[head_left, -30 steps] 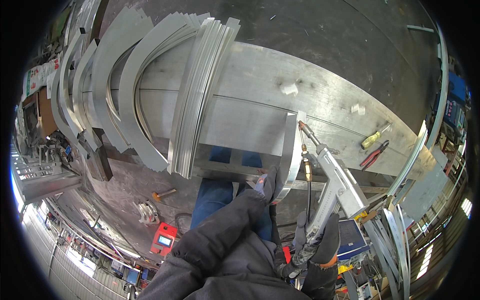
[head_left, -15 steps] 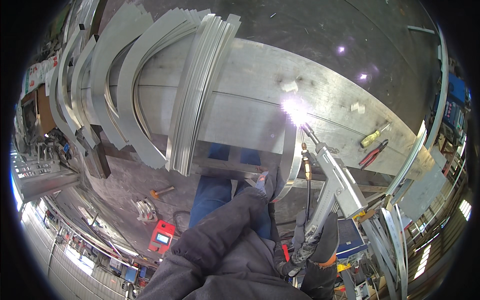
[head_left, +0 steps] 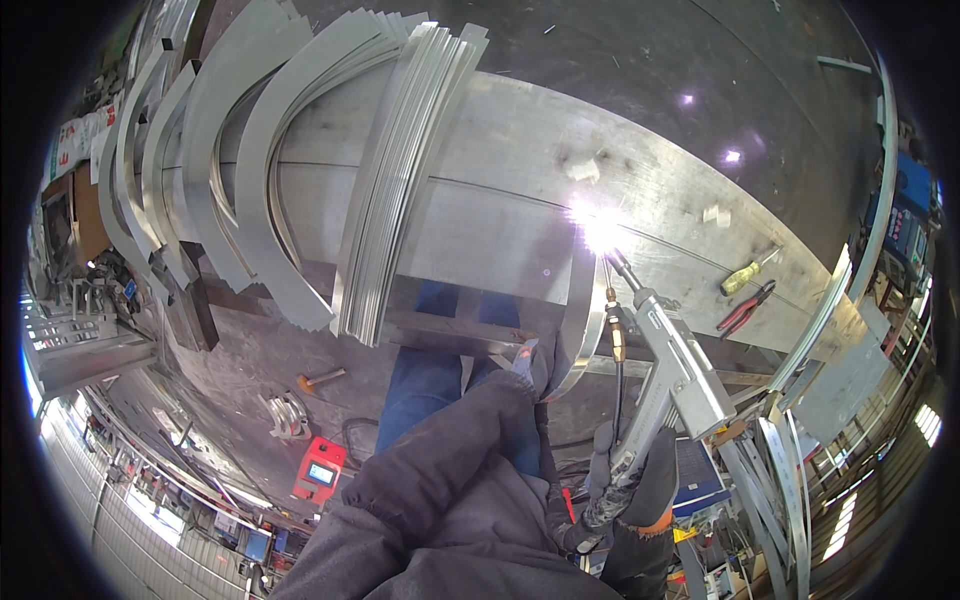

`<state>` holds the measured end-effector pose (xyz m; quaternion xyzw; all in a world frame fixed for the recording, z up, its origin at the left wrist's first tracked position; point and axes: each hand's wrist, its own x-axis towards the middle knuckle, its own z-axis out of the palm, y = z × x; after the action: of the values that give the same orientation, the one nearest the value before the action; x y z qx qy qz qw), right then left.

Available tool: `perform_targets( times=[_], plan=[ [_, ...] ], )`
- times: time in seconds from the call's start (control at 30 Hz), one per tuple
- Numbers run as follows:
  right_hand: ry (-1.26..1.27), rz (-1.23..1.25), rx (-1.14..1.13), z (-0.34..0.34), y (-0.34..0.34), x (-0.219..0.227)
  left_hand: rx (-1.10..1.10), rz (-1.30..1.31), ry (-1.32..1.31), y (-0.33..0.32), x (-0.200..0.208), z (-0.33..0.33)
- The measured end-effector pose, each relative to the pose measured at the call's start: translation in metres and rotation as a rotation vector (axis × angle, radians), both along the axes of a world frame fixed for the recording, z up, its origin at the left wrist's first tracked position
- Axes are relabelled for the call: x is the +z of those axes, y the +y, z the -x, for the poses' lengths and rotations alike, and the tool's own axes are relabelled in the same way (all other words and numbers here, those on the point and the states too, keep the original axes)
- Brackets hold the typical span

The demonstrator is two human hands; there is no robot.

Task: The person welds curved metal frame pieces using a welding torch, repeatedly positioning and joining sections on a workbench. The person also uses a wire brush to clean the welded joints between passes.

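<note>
My gloved right hand (head_left: pixel 603 500) is closed round the handle of a silver handheld welding torch (head_left: pixel 685 360). The torch's nozzle points up and left into a bright white-violet glare, which hides the contact spot. Below the glare, a curved metal strip (head_left: pixel 583 340) stands on edge and reaches past the near side of a large flat metal sheet (head_left: pixel 490 235). My left hand (head_left: pixel 526 362) is at the near part of this strip, beyond the dark sleeve; its fingers are too hidden to make out. A thin brass-fitted tube (head_left: pixel 617 335) runs alongside the torch.
Stacked curved metal strips (head_left: pixel 395 190) stand across the sheet's left part. A yellow-handled screwdriver (head_left: pixel 742 277) and red-handled pliers (head_left: pixel 745 310) lie at right. On the floor are a hammer (head_left: pixel 320 380) and a red box with a lit screen (head_left: pixel 321 470). Loose metal strips (head_left: pixel 765 480) lean at lower right.
The view has shifted slightly, and the glare with the torch tip sits a little further right and lower. Both hands keep nearly the same places.
</note>
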<state>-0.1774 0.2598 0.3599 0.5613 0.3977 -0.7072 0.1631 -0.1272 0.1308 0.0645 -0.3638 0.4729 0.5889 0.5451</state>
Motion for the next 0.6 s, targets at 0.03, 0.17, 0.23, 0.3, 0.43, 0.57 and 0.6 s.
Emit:
perform_targets(
  times=[0.03, 0.17, 0.23, 0.3, 0.43, 0.57, 0.6],
  plan=[
    [0.012, -0.008, 0.002, 0.0, -0.001, 0.001, -0.005, 0.001, 0.003, 0.0, 0.0, 0.0],
    [-0.013, 0.009, 0.031, 0.001, -0.001, 0.002, -0.012, -0.004, 0.017, 0.001, -0.004, -0.002],
    [0.004, 0.028, 0.105, 0.0, 0.001, 0.002, -0.009, -0.013, 0.025, 0.002, -0.007, -0.002],
    [0.016, 0.09, 0.063, -0.001, 0.001, 0.004, 0.0, -0.027, 0.037, 0.003, -0.007, -0.002],
    [-0.033, -0.021, 0.022, -0.001, -0.004, 0.01, -0.054, 0.055, 0.112, 0.006, 0.0, -0.001],
    [-0.092, -0.076, -0.002, 0.0, -0.007, 0.01, -0.108, 0.046, 0.046, 0.007, 0.006, 0.014],
    [-0.07, -0.029, 0.033, 0.001, -0.005, 0.009, -0.085, -0.005, -0.031, 0.007, 0.008, 0.019]
  ],
)
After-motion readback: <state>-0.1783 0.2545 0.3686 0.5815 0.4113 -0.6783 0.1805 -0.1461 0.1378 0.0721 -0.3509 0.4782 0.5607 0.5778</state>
